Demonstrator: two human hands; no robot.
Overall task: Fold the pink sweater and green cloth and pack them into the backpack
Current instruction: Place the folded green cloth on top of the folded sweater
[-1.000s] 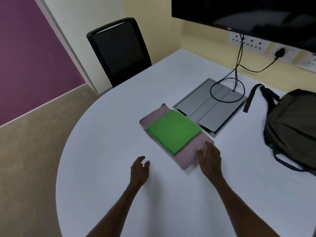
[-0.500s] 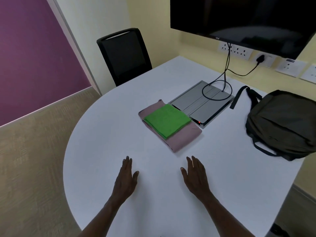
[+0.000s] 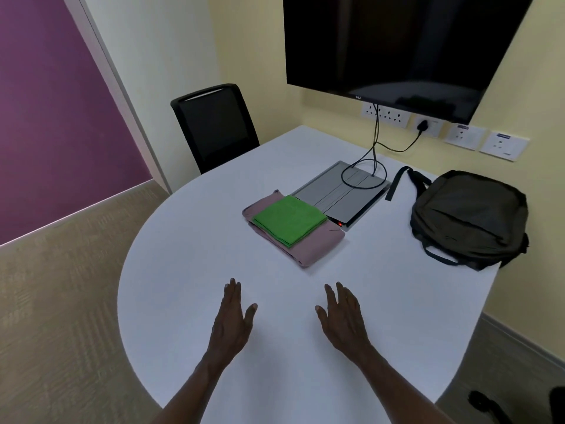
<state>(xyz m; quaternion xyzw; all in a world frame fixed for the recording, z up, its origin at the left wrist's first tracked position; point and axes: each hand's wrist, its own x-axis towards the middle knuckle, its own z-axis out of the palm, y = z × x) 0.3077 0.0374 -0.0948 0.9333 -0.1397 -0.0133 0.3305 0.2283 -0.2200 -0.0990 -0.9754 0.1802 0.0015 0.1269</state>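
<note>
The folded pink sweater point(image 3: 318, 250) lies on the white table point(image 3: 189, 270), with the folded green cloth point(image 3: 290, 220) stacked on top of it. A dark olive backpack point(image 3: 470, 218) lies zipped at the table's right edge, its strap trailing toward the wall. My left hand point(image 3: 234, 316) and my right hand point(image 3: 342, 316) rest flat on the table, fingers straight, well short of the clothes. Neither hand holds anything.
A grey metal cable box point(image 3: 342, 191) is set in the table just behind the clothes, with black cables point(image 3: 374, 145) running up to wall sockets. A black chair point(image 3: 214, 127) stands at the far left. A dark screen point(image 3: 397, 44) hangs on the wall.
My right hand let go of the sweater's corner and both hands drew back toward me, flat on the table. The view pulled back and tilted up, showing more of the screen.
</note>
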